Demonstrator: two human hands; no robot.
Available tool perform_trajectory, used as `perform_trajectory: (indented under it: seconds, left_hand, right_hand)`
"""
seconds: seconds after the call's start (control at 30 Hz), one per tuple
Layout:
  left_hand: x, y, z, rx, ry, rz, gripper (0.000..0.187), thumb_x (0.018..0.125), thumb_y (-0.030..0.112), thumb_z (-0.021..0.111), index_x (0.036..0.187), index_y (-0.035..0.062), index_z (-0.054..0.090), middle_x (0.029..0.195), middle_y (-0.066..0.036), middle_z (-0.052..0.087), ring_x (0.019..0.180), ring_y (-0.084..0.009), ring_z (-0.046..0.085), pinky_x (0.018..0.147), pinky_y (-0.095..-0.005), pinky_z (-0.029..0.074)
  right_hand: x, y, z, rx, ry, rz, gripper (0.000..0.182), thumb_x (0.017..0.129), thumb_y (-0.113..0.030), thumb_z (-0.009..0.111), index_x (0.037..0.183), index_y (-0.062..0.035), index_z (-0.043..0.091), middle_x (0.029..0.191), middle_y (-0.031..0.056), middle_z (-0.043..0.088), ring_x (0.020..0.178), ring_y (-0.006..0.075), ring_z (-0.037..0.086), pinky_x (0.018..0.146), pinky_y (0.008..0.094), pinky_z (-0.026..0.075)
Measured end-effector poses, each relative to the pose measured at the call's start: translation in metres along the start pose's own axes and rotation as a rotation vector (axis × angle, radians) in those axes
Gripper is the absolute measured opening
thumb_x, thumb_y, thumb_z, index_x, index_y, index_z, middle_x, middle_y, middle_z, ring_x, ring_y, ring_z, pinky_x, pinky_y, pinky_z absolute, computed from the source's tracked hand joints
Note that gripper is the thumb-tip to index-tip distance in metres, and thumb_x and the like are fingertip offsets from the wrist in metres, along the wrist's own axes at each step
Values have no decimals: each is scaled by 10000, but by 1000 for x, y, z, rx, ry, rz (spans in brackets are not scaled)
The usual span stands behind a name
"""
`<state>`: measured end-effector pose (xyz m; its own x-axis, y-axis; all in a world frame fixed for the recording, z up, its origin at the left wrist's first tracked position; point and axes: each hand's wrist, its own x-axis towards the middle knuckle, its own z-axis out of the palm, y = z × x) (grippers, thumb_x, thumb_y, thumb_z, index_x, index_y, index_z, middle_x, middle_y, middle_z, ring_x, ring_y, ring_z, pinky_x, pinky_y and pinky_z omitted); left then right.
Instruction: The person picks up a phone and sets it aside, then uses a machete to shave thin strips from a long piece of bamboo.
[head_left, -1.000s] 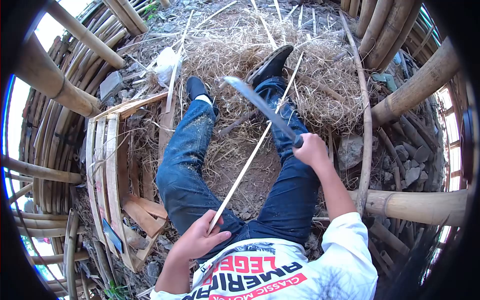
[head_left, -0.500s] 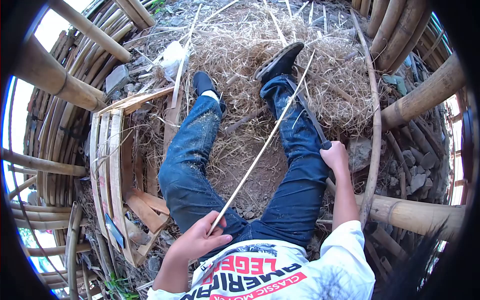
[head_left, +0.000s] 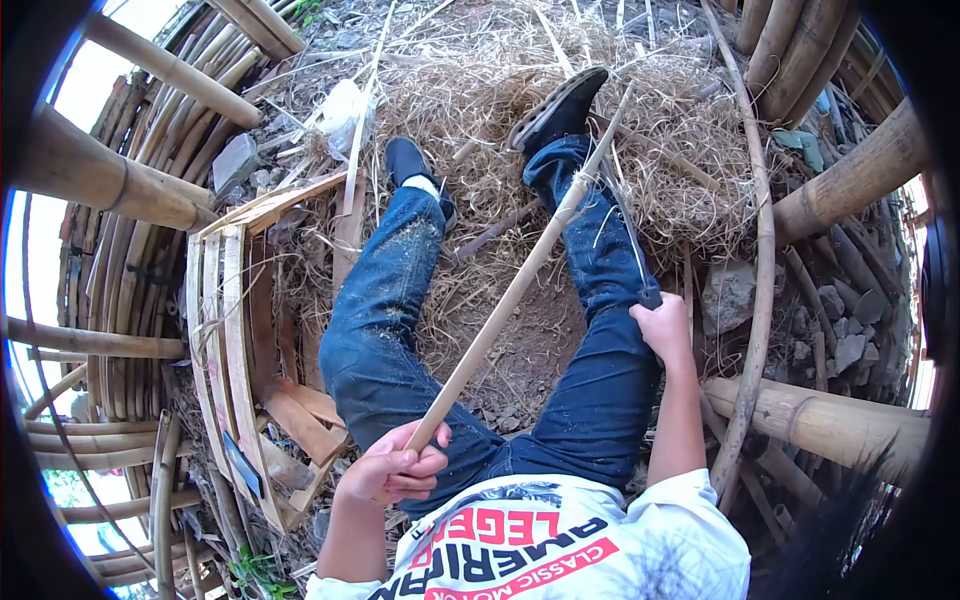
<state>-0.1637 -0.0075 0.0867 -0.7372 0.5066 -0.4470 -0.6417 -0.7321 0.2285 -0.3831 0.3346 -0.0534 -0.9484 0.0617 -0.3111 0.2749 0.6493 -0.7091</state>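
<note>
My left hand point(head_left: 395, 467) is closed around the near end of a long pale bamboo strip point(head_left: 503, 318). The strip slants up and away between my legs, its broad face showing, and its far part crosses over my right shin. My right hand point(head_left: 664, 328) grips the dark handle of a knife point(head_left: 650, 298) beside my right knee. Its long narrow blade points away along my right shin, close to the strip's far part. Thin shavings hang where strip and blade come near each other. Sawdust clings to my jeans point(head_left: 375, 300).
A wooden slatted crate point(head_left: 233, 330) stands at left, with a dark flat phone-like object point(head_left: 241, 466) on it. Curly shavings point(head_left: 660, 170) heap around my feet. A white plastic bag point(head_left: 343, 115) lies beyond. Bamboo poles point(head_left: 820, 425) and stones point(head_left: 730, 298) lie at right.
The strip has turned from its narrow edge to its broad face. My left hand has rolled, with its fingers now showing. My right hand and the knife have shifted slightly nearer to me.
</note>
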Motion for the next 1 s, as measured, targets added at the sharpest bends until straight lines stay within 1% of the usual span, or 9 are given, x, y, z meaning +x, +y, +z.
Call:
perform_trajectory:
  seconds: [0.03,0.17,0.33,0.47,0.6,0.67,0.73,0.93,1.0]
  left_hand:
    - [2,0,-2,-34,-26,3,414,901,211,649,1144,10,382,651,66,336,460,18,311,406,-143,237]
    - [7,0,-2,-56,-73,1,433,898,224,650,1158,14,375,661,63,327,468,20,316,403,-139,246]
    - [6,3,-5,-70,-81,4,472,878,230,674,1168,15,371,676,57,329,475,17,319,405,-139,255]
    - [5,14,-6,-40,-113,8,538,853,232,702,1205,6,363,688,50,334,483,14,319,405,-141,265]
    - [13,12,-2,-26,-78,0,546,863,107,669,1286,-10,344,690,42,341,486,3,327,402,-149,275]
    - [20,12,5,-20,-54,-11,580,839,78,677,1291,-25,329,693,47,357,491,4,336,407,-151,282]
    - [26,13,12,128,-20,-8,513,855,40,671,1271,11,372,690,45,377,481,-5,330,404,-155,271]
    - [36,2,18,290,67,-33,405,854,54,705,1128,77,408,688,62,361,504,-5,305,410,-168,237]
    - [35,-2,16,299,67,-31,385,866,48,695,1114,86,403,686,72,346,519,-5,300,421,-170,239]
  right_hand:
    - [-5,3,2,40,18,-34,203,680,-157,683,628,20,598,529,113,571,488,201,579,519,361,459]
    - [-30,1,2,235,-85,95,233,771,-160,723,635,-26,589,539,21,571,399,114,505,415,275,406]
    - [-61,-9,-1,483,-203,165,203,826,-161,702,718,-47,573,545,10,532,405,89,488,381,244,379]
    - [-99,-22,4,767,-217,293,162,833,-139,663,807,-47,533,537,41,499,388,132,459,373,275,377]
    - [-133,-43,15,789,-214,143,176,824,-101,685,734,-51,542,535,21,520,399,107,487,384,252,369]
    - [-141,-59,15,632,-246,14,216,820,-119,706,690,-54,546,549,-6,525,415,87,452,405,252,346]
    - [-139,-67,18,408,-256,-312,328,795,-211,770,654,-27,538,509,5,459,470,73,378,452,281,340]
    - [-144,-118,17,189,-536,-481,429,752,-378,797,674,-18,576,510,89,513,449,192,521,474,321,417]
    - [-142,-121,24,-12,-499,-631,532,755,-555,737,697,-36,636,538,136,585,528,321,637,522,395,505]
